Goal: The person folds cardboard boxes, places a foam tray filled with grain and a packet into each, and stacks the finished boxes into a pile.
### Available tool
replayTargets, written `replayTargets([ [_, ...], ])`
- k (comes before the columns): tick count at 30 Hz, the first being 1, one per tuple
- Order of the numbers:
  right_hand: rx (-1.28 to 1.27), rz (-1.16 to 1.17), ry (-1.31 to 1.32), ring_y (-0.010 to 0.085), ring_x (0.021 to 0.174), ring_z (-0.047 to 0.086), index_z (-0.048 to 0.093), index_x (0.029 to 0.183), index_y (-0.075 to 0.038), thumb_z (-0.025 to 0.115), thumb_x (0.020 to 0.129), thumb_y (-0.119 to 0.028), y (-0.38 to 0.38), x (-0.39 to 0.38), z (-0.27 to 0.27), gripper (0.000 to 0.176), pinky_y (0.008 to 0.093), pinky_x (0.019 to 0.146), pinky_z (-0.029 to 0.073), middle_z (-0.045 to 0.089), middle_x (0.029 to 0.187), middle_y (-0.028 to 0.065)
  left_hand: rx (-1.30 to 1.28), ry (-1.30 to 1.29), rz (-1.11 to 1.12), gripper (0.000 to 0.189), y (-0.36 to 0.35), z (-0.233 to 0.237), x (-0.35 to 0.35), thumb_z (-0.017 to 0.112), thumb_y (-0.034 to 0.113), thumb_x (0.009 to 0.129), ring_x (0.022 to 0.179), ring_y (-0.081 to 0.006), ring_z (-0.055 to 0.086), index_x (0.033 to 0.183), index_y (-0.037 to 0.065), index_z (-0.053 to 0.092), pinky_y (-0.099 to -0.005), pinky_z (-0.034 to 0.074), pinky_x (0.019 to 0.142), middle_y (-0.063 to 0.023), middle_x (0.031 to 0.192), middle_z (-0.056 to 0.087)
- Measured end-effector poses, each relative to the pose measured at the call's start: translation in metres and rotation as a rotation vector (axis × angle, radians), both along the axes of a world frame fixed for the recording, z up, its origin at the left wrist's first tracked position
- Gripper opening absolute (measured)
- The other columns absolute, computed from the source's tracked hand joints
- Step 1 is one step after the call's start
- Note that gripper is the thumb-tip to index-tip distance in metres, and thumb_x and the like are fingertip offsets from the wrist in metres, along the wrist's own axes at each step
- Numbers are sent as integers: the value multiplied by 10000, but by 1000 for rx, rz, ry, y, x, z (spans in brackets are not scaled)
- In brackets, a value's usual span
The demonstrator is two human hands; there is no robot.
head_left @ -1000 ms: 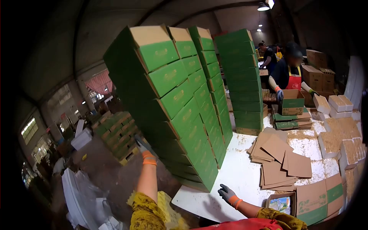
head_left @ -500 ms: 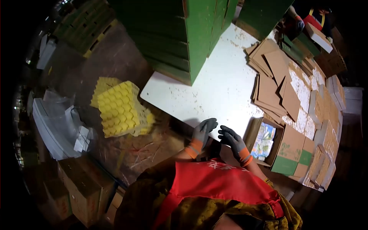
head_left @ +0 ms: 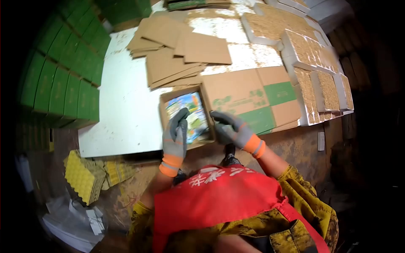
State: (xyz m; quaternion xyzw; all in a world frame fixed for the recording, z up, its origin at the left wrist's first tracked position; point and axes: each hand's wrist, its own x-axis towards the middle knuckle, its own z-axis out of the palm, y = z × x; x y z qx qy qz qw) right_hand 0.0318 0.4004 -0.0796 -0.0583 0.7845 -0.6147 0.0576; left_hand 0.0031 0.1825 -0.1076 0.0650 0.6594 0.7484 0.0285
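Packets (head_left: 196, 120) lie in a carton (head_left: 185, 91) on the table (head_left: 122, 105), left of flattened boxes (head_left: 240, 90) and before cardboard sheets (head_left: 168, 63).

Both gloves are knitted grey, with darker, smooth-looking fingers (head_left: 182, 114). The left glove (head_left: 174, 139) has thin orange lines across its back and ends in a bright orange cuff (head_left: 170, 164) crossed by a pale grey band. The right glove (head_left: 239, 130) matches it, with an orange patch on the back and the same banded cuff. The shirt (head_left: 253, 222) is mustard yellow, blotched with dark brown, and its sleeves (head_left: 295, 182) are loose and creased. Over it lies a plain red apron (head_left: 219, 198), slightly shiny, with white lettering (head_left: 206, 177) across it and a flat red strap (head_left: 304, 230). One shoe (head_left: 230, 159) shows, dark with small pale marks; its details are blurred.
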Motion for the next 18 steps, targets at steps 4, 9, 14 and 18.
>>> replayTargets([
  [4,154,-535,69,196,1005,580,522,1308,-57,634,873,-186,195,-8,-46,467,336,892,472,598,1227,134,-743,412,39,619,130,-3,-9,607,221,868,1333,-400,313,1409,47,363,-477,219,1115,-239,1420,365],
  [9,688,-622,-95,358,1222,478,425,1307,112,659,822,-468,387,-58,-156,791,380,1031,360,505,1292,283,-1419,311,113,745,211,-71,-28,502,489,872,1399,-421,165,1473,116,268,-565,61,1127,-242,1514,197],
  [14,707,-564,-121,398,1125,549,480,1277,35,686,778,-411,363,-53,-124,700,412,944,441,570,1209,261,-1451,352,125,729,214,-75,-20,487,507,879,1404,-403,166,1462,116,290,-570,47,1129,-213,1513,217],
  [18,26,-548,20,199,905,617,583,1136,-6,681,826,-148,397,-51,-118,354,313,805,496,660,1014,102,-1327,246,97,748,208,-70,-28,500,507,879,1401,-385,184,1464,95,279,-557,59,1131,-206,1510,222],
])
